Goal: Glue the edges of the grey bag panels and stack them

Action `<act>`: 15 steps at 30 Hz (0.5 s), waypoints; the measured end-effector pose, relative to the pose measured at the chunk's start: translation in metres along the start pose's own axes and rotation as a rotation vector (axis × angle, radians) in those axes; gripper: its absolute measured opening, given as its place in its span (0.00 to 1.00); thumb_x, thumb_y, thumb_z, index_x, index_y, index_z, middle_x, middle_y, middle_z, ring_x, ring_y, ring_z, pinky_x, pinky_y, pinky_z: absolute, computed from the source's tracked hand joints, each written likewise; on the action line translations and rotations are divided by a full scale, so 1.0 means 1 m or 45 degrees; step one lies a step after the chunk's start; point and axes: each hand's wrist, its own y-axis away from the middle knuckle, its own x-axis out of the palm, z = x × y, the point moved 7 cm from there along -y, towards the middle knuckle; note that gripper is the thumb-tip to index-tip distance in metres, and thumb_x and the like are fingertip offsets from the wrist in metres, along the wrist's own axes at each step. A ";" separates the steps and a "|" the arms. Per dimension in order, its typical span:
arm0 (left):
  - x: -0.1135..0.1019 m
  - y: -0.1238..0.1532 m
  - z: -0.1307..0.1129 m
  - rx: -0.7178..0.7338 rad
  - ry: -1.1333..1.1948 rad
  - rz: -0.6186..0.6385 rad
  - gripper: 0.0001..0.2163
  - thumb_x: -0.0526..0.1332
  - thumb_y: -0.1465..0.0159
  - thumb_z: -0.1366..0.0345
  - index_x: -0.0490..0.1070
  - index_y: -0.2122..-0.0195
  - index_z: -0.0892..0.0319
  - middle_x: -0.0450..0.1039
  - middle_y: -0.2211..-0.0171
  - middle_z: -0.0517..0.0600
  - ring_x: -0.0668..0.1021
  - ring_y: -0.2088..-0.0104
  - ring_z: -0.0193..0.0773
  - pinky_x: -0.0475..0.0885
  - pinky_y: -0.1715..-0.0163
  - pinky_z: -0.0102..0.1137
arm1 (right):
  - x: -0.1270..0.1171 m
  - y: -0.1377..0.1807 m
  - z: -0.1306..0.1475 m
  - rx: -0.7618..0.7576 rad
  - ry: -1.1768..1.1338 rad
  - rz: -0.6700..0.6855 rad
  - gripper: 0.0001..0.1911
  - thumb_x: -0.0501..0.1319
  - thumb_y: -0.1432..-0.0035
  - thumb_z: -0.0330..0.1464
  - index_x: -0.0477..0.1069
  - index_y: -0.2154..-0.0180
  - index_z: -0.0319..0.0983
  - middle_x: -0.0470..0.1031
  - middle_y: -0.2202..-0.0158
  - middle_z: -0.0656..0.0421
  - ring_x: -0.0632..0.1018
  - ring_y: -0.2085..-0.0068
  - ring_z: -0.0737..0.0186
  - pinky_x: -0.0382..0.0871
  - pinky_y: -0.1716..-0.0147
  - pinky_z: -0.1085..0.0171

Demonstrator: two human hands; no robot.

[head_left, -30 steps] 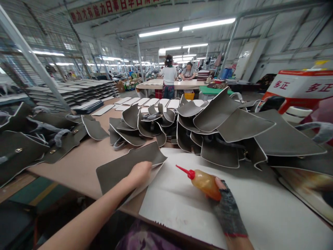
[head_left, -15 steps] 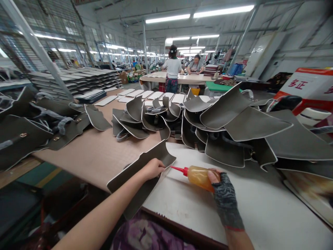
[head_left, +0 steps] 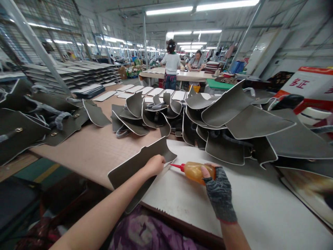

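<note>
My bare left hand [head_left: 155, 165] is closed on the edge of a dark grey bag panel [head_left: 139, 162] with a pale border. The panel is bent and lies partly on the table's front edge; my forearm covers some of it. In my right hand [head_left: 212, 175], which wears a grey fingerless glove, is a squeeze bottle [head_left: 195, 171] of amber liquid. The bottle lies nearly level, its thin red nozzle pointing left at the panel's edge, close to my left fingers. Whether the tip touches the edge I cannot tell.
A pile of grey bag pieces [head_left: 234, 121] with wrapped handles stands at the right, and more bag pieces [head_left: 23, 132] lie at the left. Pale flat panels [head_left: 156, 92] are laid out behind. A white sheet [head_left: 182, 208] covers the near tabletop. Two people work at a far table.
My right hand has moved the bottle slightly left and up. The nozzle stays near the panel's edge, and my left hand keeps its hold. The view has shifted slightly.
</note>
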 end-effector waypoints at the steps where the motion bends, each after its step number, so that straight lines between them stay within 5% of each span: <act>1: 0.000 0.000 0.000 -0.003 0.019 0.006 0.11 0.54 0.45 0.66 0.75 0.69 0.62 0.75 0.68 0.53 0.74 0.67 0.38 0.65 0.69 0.27 | 0.001 0.000 0.003 -0.024 0.012 -0.015 0.22 0.54 0.49 0.50 0.64 0.64 0.39 0.68 0.66 0.55 0.70 0.65 0.55 0.64 0.62 0.56; 5: -0.001 0.000 -0.002 0.007 0.060 0.008 0.12 0.54 0.45 0.62 0.75 0.70 0.62 0.75 0.69 0.53 0.74 0.69 0.37 0.65 0.71 0.27 | 0.001 0.001 0.012 -0.101 0.072 -0.085 0.19 0.55 0.48 0.48 0.64 0.63 0.39 0.68 0.66 0.55 0.70 0.66 0.56 0.64 0.63 0.57; 15: 0.001 -0.001 -0.001 0.038 0.038 0.006 0.11 0.53 0.47 0.72 0.75 0.71 0.62 0.75 0.70 0.51 0.74 0.69 0.36 0.64 0.72 0.26 | 0.002 0.005 0.019 -0.122 0.122 -0.039 0.22 0.54 0.48 0.50 0.64 0.63 0.38 0.69 0.67 0.53 0.71 0.67 0.54 0.65 0.65 0.56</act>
